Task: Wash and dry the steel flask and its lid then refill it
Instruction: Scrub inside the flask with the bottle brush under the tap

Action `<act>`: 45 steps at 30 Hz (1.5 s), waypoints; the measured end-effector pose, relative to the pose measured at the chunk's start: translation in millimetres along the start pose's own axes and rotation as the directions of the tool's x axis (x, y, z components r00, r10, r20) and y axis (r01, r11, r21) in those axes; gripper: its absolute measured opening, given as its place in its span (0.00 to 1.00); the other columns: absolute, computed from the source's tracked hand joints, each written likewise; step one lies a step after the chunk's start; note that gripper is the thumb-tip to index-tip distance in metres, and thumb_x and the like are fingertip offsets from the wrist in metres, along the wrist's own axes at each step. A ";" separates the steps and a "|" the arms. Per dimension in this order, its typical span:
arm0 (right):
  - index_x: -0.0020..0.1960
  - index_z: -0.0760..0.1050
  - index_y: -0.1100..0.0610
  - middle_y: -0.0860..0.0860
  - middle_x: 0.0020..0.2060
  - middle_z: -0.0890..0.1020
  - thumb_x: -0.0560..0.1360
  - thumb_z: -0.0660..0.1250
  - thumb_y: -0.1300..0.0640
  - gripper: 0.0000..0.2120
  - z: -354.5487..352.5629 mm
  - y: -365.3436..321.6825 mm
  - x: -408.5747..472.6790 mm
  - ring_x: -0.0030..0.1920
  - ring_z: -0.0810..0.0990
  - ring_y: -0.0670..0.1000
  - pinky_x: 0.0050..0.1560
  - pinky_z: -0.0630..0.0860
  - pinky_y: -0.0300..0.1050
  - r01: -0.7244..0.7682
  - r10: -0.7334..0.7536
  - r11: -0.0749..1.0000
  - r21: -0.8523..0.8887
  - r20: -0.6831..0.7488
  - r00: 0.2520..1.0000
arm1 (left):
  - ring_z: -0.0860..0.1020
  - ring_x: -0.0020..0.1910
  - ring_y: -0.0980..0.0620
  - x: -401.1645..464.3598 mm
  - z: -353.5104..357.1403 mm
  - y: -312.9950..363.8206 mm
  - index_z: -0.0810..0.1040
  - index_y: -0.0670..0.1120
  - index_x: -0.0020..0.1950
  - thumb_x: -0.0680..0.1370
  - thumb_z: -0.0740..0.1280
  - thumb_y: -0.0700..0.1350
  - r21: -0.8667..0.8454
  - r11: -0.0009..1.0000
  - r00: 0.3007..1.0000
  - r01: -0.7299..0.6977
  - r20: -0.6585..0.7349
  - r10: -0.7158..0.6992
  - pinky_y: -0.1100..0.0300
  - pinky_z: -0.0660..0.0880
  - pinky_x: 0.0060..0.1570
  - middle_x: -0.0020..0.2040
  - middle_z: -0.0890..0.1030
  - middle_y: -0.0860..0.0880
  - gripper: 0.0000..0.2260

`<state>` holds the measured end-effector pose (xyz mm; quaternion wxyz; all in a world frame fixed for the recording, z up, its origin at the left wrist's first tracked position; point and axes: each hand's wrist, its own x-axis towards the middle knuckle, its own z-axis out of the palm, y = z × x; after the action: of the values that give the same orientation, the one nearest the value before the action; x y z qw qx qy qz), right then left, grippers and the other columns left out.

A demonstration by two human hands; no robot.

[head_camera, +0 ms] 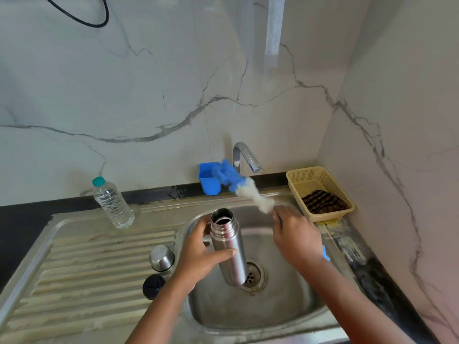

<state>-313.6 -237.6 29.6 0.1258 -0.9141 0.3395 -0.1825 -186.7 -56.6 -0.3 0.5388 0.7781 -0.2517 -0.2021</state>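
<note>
A: Where is the flask?

B: The left hand [201, 254] holds the flask [228, 244] over the sink [293, 309], fingers and thumb wrapped round its smooth steel middle. It is a slim cylinder with a threaded neck, open mouth tilted up and away, probably to take the brush.

A: And the other hand?

B: The right hand [296, 237] grips the handle of a bottle brush [244, 189]. Its fluffy white and blue bristles point towards the tap [244, 156], apart from the flask mouth.

A: The lid?

B: 2 pieces sit on the ribbed draining board [87, 269], likely set aside for washing: a rounded steel cap [161, 256] and a black stopper [153, 285]. Near them stands a clear plastic water bottle [113, 203]. A woven plastic basket [320, 189] right of the sink holds a striped cloth [323, 201], presumably for drying.
</note>
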 end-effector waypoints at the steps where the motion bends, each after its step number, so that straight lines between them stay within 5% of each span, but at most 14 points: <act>1: 0.57 0.76 0.55 0.51 0.49 0.81 0.80 0.59 0.57 0.10 -4.3 -10.1 12.4 0.45 0.82 0.57 0.37 0.70 0.44 0.048 -0.047 0.998 -0.048 0.011 0.999 | 0.78 0.54 0.63 -0.9 0.6 -0.5 0.72 0.65 0.60 0.63 0.83 0.40 0.020 1.000 1.000 -0.008 -0.007 0.008 0.56 0.76 0.56 0.55 0.81 0.60 0.34; 3: 0.59 0.73 0.56 0.52 0.51 0.81 0.78 0.59 0.61 0.11 -12.0 -31.9 36.2 0.48 0.82 0.58 0.38 0.71 0.46 0.131 -0.116 0.975 -0.181 0.087 0.989 | 0.77 0.55 0.67 -2.3 1.8 -2.1 0.72 0.63 0.60 0.63 0.82 0.36 0.017 0.999 0.999 -0.031 -0.027 0.031 0.57 0.77 0.56 0.55 0.81 0.60 0.35; 6: 0.61 0.72 0.57 0.53 0.53 0.79 0.78 0.60 0.64 0.13 -17.7 -65.9 72.1 0.51 0.81 0.55 0.39 0.68 0.45 0.196 -0.139 0.919 -0.344 0.183 0.973 | 0.75 0.54 0.73 -3.4 0.1 -1.3 0.69 0.62 0.63 0.64 0.80 0.34 0.010 0.999 0.997 -0.047 -0.068 0.047 0.72 0.71 0.51 0.57 0.79 0.62 0.37; 10: 0.58 0.75 0.57 0.53 0.53 0.78 0.78 0.63 0.64 0.10 -6.6 -97.1 111.3 0.51 0.80 0.54 0.39 0.69 0.45 0.289 -0.199 0.823 -0.489 0.229 0.953 | 0.78 0.53 0.69 -2.7 -2.2 -5.0 0.66 0.64 0.66 0.65 0.79 0.32 -0.062 0.997 0.986 -0.047 -0.160 0.037 0.76 0.71 0.47 0.54 0.80 0.67 0.41; 13: 0.57 0.77 0.58 0.53 0.54 0.77 0.77 0.64 0.64 0.10 3.8 -114.0 129.9 0.50 0.80 0.54 0.38 0.69 0.45 0.369 -0.267 0.706 -0.605 0.255 0.929 | 0.80 0.52 0.64 -0.1 -2.7 -7.9 0.67 0.65 0.66 0.65 0.79 0.33 -0.107 0.994 0.980 -0.014 -0.199 -0.008 0.70 0.75 0.48 0.53 0.81 0.64 0.40; 17: 0.57 0.77 0.57 0.52 0.51 0.76 0.77 0.63 0.65 0.11 17.1 -127.0 144.1 0.57 0.78 0.55 0.40 0.68 0.45 0.468 -0.329 0.598 -0.651 0.333 0.884 | 0.80 0.47 0.62 3.5 -6.3 -14.2 0.71 0.64 0.60 0.65 0.79 0.39 -0.145 0.987 0.973 0.069 -0.208 -0.098 0.42 0.81 0.50 0.47 0.82 0.60 0.32; 21: 0.62 0.74 0.60 0.54 0.55 0.77 0.79 0.61 0.64 0.13 29.0 -128.1 148.4 0.57 0.79 0.57 0.52 0.76 0.48 0.511 -0.345 0.549 -0.662 0.377 0.859 | 0.81 0.45 0.60 3.0 -5.9 -17.7 0.72 0.58 0.60 0.66 0.79 0.36 -0.197 0.977 0.963 0.085 -0.234 -0.131 0.40 0.80 0.52 0.45 0.83 0.59 0.31; 24: 0.61 0.76 0.60 0.55 0.58 0.77 0.78 0.62 0.65 0.12 28.9 -123.9 150.3 0.62 0.77 0.58 0.50 0.75 0.47 0.483 -0.313 0.622 -0.617 0.369 0.875 | 0.81 0.44 0.59 3.1 -4.7 -23.7 0.73 0.59 0.58 0.65 0.79 0.34 -0.252 0.963 0.952 0.097 -0.257 -0.163 0.40 0.80 0.52 0.45 0.82 0.59 0.31; 27: 0.59 0.77 0.59 0.55 0.61 0.76 0.77 0.65 0.65 0.11 16.1 -117.2 147.7 0.55 0.80 0.55 0.42 0.70 0.44 0.395 -0.258 0.731 -0.556 0.311 0.915 | 0.82 0.43 0.54 3.8 -6.4 -28.5 0.73 0.59 0.56 0.66 0.79 0.33 -0.354 0.927 0.932 0.122 -0.281 -0.230 0.39 0.82 0.48 0.46 0.83 0.51 0.30; 31: 0.60 0.76 0.60 0.55 0.60 0.76 0.78 0.63 0.66 0.12 0.4 -99.2 131.9 0.53 0.80 0.56 0.42 0.70 0.45 0.265 -0.194 0.849 -0.458 0.195 0.961 | 0.82 0.51 0.49 3.1 -10.0 -28.0 0.70 0.53 0.63 0.69 0.78 0.32 -0.506 0.854 0.913 0.122 -0.279 -0.297 0.46 0.83 0.47 0.52 0.82 0.47 0.30; 45: 0.64 0.72 0.60 0.55 0.57 0.74 0.77 0.64 0.66 0.15 21.8 -79.0 74.9 0.50 0.80 0.54 0.43 0.73 0.44 0.192 -0.111 0.937 -0.290 0.275 0.955 | 0.82 0.49 0.51 -2.8 -12.1 -32.1 0.71 0.55 0.61 0.68 0.77 0.31 -0.595 0.801 0.907 0.071 -0.295 -0.300 0.47 0.82 0.48 0.52 0.81 0.48 0.30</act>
<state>-206.4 -226.9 56.5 0.0070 -0.9618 0.2731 -0.0168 -176.2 -36.5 -26.2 0.7617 0.6257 0.0072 -0.1683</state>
